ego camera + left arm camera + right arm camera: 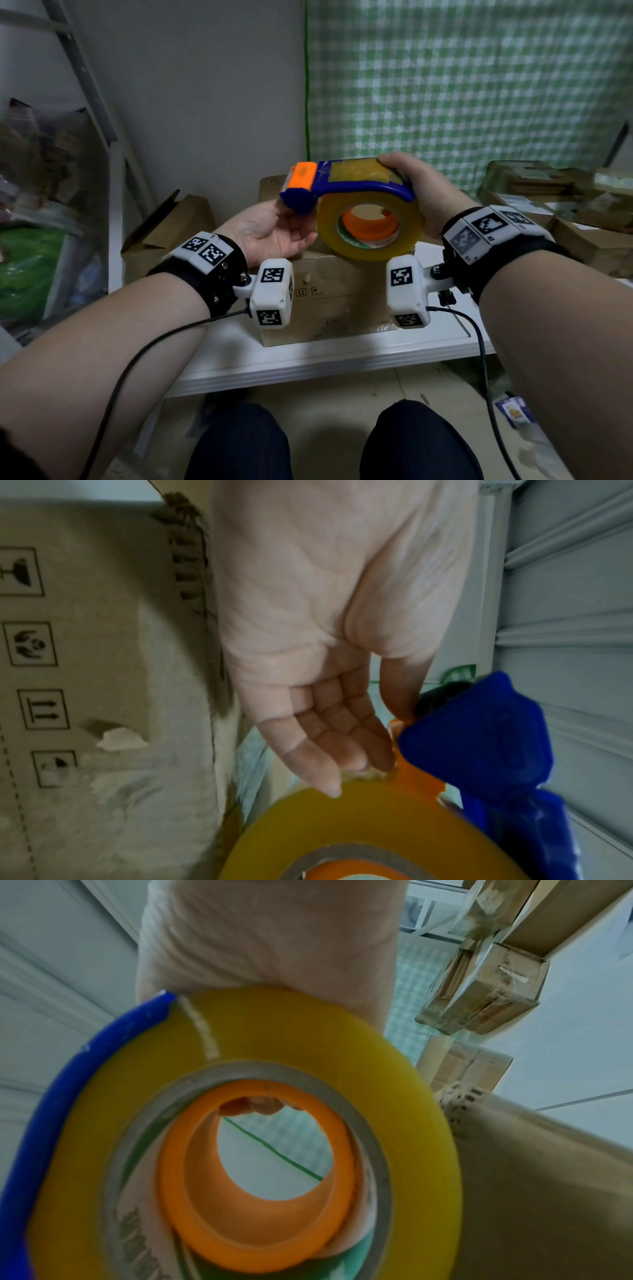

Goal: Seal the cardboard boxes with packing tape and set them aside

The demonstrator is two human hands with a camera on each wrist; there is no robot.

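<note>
A blue tape dispenser (346, 185) with an orange cutter guard carries a yellow tape roll (370, 226). My right hand (421, 192) grips it from the top right, fingers curled over the frame, and holds it in the air above a closed cardboard box (329, 294) on the white table (308, 359). My left hand (270, 229) is palm up under the dispenser's nose. In the left wrist view its straight fingers (325, 750) touch the rim of the roll (342, 818), with the thumb against the blue nose (479, 745). The right wrist view is filled by the roll (274, 1042).
A brown box (171, 226) with a raised flap stands at the back left, and another box (270, 185) is behind the dispenser. Taped boxes (565, 205) are stacked at the right. A green checked curtain (479, 85) hangs behind; bags (27, 267) and a metal frame (85, 85) crowd the left.
</note>
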